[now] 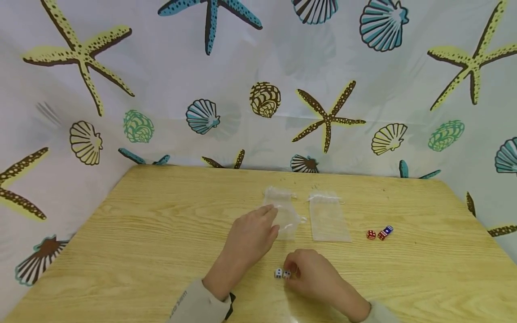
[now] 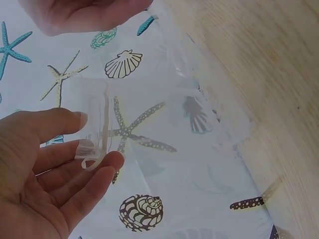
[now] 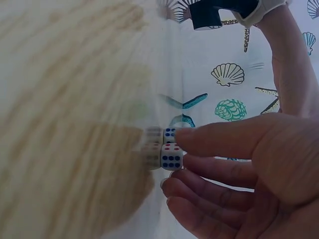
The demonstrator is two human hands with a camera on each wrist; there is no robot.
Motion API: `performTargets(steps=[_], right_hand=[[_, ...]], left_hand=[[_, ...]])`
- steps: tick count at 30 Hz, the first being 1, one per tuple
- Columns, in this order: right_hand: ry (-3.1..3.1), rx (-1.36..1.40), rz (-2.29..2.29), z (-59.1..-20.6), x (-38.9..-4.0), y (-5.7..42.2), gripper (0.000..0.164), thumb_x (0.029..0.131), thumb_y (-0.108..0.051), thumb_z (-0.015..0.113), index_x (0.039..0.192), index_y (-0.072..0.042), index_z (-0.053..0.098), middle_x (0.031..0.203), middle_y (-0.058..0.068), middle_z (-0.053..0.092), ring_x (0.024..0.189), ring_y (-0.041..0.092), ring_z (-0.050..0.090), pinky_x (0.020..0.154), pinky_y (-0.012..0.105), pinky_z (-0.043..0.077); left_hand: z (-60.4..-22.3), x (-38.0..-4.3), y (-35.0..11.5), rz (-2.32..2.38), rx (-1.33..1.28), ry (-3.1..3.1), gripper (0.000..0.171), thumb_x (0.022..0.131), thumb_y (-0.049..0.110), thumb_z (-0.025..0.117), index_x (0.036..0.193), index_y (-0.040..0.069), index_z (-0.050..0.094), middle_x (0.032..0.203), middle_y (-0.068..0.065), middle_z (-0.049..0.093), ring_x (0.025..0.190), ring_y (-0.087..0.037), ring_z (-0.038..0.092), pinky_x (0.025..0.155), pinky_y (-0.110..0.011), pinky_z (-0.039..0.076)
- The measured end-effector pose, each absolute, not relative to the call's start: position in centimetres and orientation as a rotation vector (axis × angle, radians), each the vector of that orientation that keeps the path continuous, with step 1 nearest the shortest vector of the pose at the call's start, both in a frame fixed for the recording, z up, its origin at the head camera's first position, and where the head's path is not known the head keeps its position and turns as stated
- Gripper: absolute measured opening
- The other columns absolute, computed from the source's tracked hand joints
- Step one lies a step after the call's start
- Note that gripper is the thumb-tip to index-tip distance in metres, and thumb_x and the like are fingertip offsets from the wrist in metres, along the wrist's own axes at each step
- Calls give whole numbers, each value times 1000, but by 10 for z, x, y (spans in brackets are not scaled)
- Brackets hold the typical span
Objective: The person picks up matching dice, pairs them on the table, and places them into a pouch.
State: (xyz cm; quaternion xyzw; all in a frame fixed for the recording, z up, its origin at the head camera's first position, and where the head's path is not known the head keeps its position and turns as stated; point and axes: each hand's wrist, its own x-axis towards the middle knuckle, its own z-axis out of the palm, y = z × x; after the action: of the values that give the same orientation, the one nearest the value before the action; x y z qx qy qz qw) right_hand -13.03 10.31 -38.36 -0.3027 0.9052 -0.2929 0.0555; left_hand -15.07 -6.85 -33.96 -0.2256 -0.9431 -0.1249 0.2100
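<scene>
My left hand (image 1: 252, 235) pinches a sheer white drawstring bag (image 2: 144, 134) near its gathered mouth, thumb on one side and fingers on the other. A small ribbon loop (image 2: 93, 163) hangs by the fingertips. Behind it, more sheer bag fabric (image 1: 278, 194) lies on the table. Nearer the front, my right hand (image 1: 313, 273) curls its thumb and index finger at a white die (image 1: 286, 274). Another white die (image 1: 278, 272) sits right beside it on the wood. In the right wrist view, the dice (image 3: 172, 157) show blue and red pips, and the thumb partly covers one.
A second sheer bag (image 1: 329, 217) lies flat to the right of the held one. Farther right are two red dice (image 1: 370, 234) and a blue die (image 1: 388, 230) on the wooden table (image 1: 173, 215). A cloth printed with starfish and shells (image 1: 238, 76) hangs around the back and sides.
</scene>
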Motion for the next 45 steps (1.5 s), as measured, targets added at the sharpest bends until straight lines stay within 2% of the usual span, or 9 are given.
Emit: performTargets(steps=[14, 21, 28, 37, 45], right_hand=[[2727, -939, -907, -388, -134, 102, 13, 73, 2, 73, 76, -8, 65, 69, -3, 61, 59, -1, 46, 54, 16, 42], [2757, -940, -891, -386, -134, 102, 10, 76, 1, 70, 77, -8, 66, 72, -1, 64, 62, 1, 51, 56, 17, 45], [2832, -916, -921, -365, -136, 105, 11, 76, 3, 71, 83, -4, 68, 77, 3, 65, 66, 7, 56, 58, 18, 47], [2990, -984, -966, -331, -140, 107, 12, 77, 2, 71, 86, -6, 67, 80, 2, 64, 67, 9, 59, 60, 17, 48], [3044, -983, -991, -318, -150, 103, 12, 78, 2, 70, 88, -3, 68, 82, 5, 65, 69, 12, 60, 62, 19, 50]], left_hand=[[-342, -151, -68, -339, -631, -2610, 27, 86, 15, 68, 109, 1, 68, 112, -13, 69, 92, -27, 70, 67, -35, 58], [-342, -151, -68, -291, -638, -2586, 16, 85, 14, 69, 96, 3, 66, 107, -12, 69, 84, -24, 70, 60, -32, 56], [-343, -151, -67, -268, -646, -2563, 15, 84, 12, 70, 94, 2, 66, 102, -12, 69, 79, -21, 69, 57, -29, 55], [-343, -150, -68, -247, -652, -2567, 10, 84, 12, 70, 87, 3, 66, 97, -10, 69, 74, -19, 67, 54, -27, 53], [-343, -150, -68, -223, -652, -2600, 15, 85, 15, 70, 94, 2, 68, 99, -10, 68, 77, -19, 67, 58, -28, 55]])
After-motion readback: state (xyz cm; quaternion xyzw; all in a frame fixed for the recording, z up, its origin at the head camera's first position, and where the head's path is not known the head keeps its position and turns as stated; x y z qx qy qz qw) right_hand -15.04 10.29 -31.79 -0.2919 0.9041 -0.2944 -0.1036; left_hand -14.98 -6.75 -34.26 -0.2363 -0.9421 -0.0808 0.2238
